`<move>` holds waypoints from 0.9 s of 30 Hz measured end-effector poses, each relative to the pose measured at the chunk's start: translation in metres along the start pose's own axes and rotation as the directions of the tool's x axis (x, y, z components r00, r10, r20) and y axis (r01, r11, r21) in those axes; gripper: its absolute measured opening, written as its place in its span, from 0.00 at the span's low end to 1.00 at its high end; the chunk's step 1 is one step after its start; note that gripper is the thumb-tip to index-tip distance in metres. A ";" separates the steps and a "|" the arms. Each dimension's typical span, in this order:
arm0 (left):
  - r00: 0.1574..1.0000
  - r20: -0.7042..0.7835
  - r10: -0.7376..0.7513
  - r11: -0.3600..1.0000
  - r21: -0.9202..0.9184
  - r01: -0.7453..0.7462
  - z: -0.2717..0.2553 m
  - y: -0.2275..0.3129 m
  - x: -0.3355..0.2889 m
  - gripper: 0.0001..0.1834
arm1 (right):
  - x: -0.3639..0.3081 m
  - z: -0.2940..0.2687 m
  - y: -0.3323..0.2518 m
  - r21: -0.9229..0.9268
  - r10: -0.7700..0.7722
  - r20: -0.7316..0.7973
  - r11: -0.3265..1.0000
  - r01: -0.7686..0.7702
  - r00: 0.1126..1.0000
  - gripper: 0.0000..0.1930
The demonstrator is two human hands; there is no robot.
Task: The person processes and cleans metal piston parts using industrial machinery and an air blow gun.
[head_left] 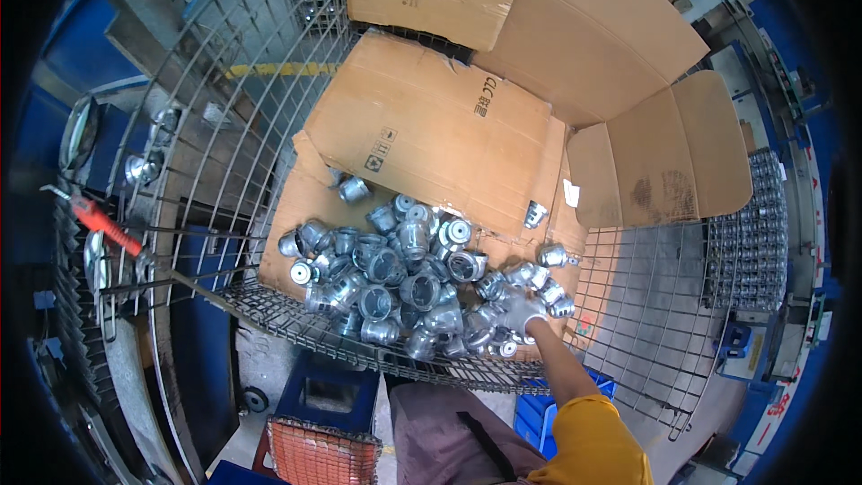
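My right hand [520,310], in a pale glove, reaches down into the right end of a heap of shiny metal cup-shaped parts [420,289]. It touches the parts around it; its fingers blend with the metal, so I cannot tell whether they grip one. The heap lies on cardboard inside a large wire mesh cage [628,305]. Some parts stand with their hollow ends up, others lie on their sides. A single metal cup [535,214] rests apart, farther back on the cardboard. My left hand is out of sight.
Cardboard sheets [431,126] line the cage's floor and far sides. At the left, a red-handled tool [103,224] is beside the mesh. Stacked metal parts [750,233] stand outside at the right. Below are a blue stool [328,395] and a blue crate [536,418].
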State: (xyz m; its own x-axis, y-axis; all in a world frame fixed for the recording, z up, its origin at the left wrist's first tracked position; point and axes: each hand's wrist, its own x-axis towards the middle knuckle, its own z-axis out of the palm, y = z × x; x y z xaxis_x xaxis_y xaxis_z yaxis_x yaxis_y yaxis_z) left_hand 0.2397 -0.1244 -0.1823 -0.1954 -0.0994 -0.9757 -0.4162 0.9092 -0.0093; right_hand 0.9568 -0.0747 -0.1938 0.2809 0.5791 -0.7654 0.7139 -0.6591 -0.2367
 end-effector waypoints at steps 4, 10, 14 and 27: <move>0.994 0.053 -0.100 0.995 0.025 0.099 0.032 0.006 0.033 0.18 | 0.106 -0.007 0.022 0.901 0.331 -0.199 0.433 0.039 0.922 0.27; 0.965 0.133 -0.226 0.973 0.085 0.216 0.100 0.034 0.080 0.18 | 0.253 -0.015 0.043 0.679 0.630 0.010 -0.574 0.457 0.777 0.28; 0.964 0.143 -0.226 0.974 0.029 0.224 0.077 0.053 0.056 0.19 | 0.222 -0.068 -0.056 0.405 0.539 -0.072 -0.753 0.519 0.839 0.27; 0.798 0.471 -0.376 0.926 0.161 0.342 0.110 0.081 0.000 0.21 | -0.210 -0.188 -0.053 0.503 0.743 -0.352 -0.363 0.784 0.569 0.27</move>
State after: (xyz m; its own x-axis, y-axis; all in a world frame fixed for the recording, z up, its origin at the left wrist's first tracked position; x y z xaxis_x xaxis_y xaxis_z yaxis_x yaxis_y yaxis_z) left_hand 0.3043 -0.0064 -0.2068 0.4185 -0.2312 -0.8783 -0.3095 0.8729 -0.3773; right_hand 0.9805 -0.0718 0.0921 0.9160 0.0088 -0.4012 -0.3616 0.4517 -0.8156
